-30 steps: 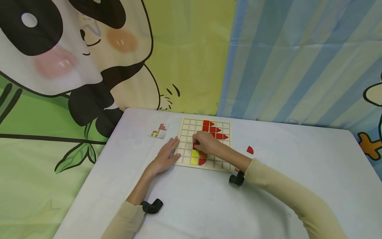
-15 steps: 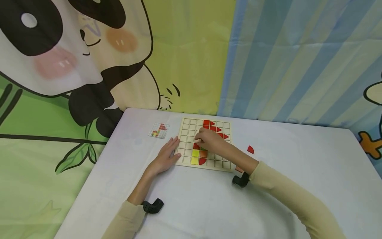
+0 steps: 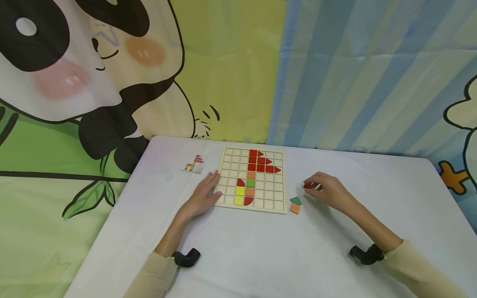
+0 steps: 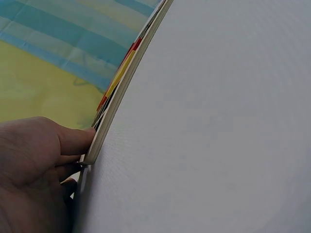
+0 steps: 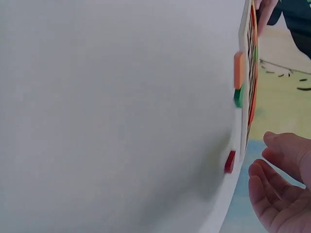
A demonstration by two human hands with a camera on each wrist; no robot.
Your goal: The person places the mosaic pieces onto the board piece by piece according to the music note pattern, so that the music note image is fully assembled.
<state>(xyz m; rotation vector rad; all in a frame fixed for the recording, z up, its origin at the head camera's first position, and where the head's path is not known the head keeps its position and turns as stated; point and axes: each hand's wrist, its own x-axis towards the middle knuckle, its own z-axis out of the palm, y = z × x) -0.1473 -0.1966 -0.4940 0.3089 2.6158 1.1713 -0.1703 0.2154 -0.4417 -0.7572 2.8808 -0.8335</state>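
Observation:
A wooden grid board point(image 3: 268, 194) lies on the table with red, yellow, orange and green tiles set in some cells. My left hand point(image 3: 201, 196) rests along its left edge, fingers extended; in the left wrist view the thumb point(image 4: 77, 141) touches the board's edge. My right hand point(image 3: 328, 188) hovers right of the board, fingers bent loosely by a red quarter-circle tile point(image 3: 307, 185). From the right wrist, that tile point(image 5: 230, 162) is seen lying on the table, apart from the fingers point(image 5: 262, 194).
Between board and right hand lie a green triangular tile point(image 3: 296, 200) and an orange square tile point(image 3: 295, 208). A small pattern card point(image 3: 194, 163) sits left of the board on the white table point(image 3: 238, 252). A printed curtain point(image 3: 231, 82) hangs behind.
My right hand has left the board and moved right to the red quarter-circle tile. The board's middle tiles, including a green square, are uncovered. The left hand stays at the board.

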